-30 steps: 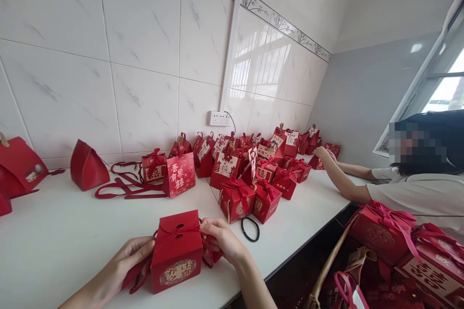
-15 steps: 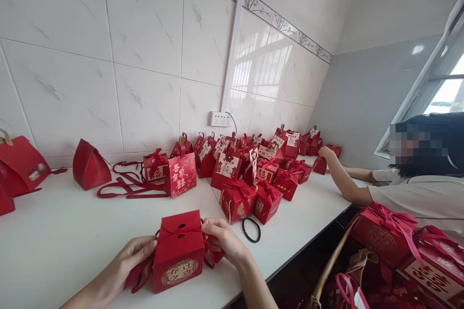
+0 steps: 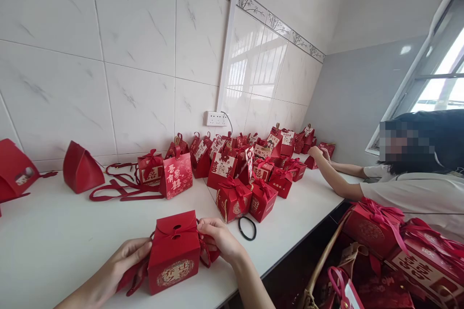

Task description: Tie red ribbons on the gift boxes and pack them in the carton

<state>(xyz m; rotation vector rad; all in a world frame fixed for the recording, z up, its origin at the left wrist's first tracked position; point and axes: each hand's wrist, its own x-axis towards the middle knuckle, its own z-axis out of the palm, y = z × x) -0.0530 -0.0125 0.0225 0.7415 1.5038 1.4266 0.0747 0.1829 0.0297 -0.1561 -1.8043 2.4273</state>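
A red gift box [image 3: 174, 251] with a round gold emblem on its front stands on the white tabletop [image 3: 72, 231]. A thin red ribbon crosses its top flap, which has two small dark holes. At the box's left side my left hand [image 3: 126, 263] is closed, thumb and fingers pinching the ribbon there; loose red ribbon [image 3: 132, 277] hangs below it. My right hand [image 3: 219, 239] pinches the ribbon at the right side, where a twisted red cord handle [image 3: 205, 253] loops down. The fingertips partly hide both ribbon ends.
Many red gift boxes [image 3: 234, 200] cluster behind. A black hair band [image 3: 247, 228] lies right of my right hand. Loose red ribbons [image 3: 112, 190] lie near a plain red box [image 3: 82, 169]. At right, a person [image 3: 337, 178] handles boxes; more boxes fill a basket [image 3: 321, 263].
The view has shifted slightly, so most things sit a little further left. Both hands keep their hold at the box's sides. The other person's second hand now shows more.
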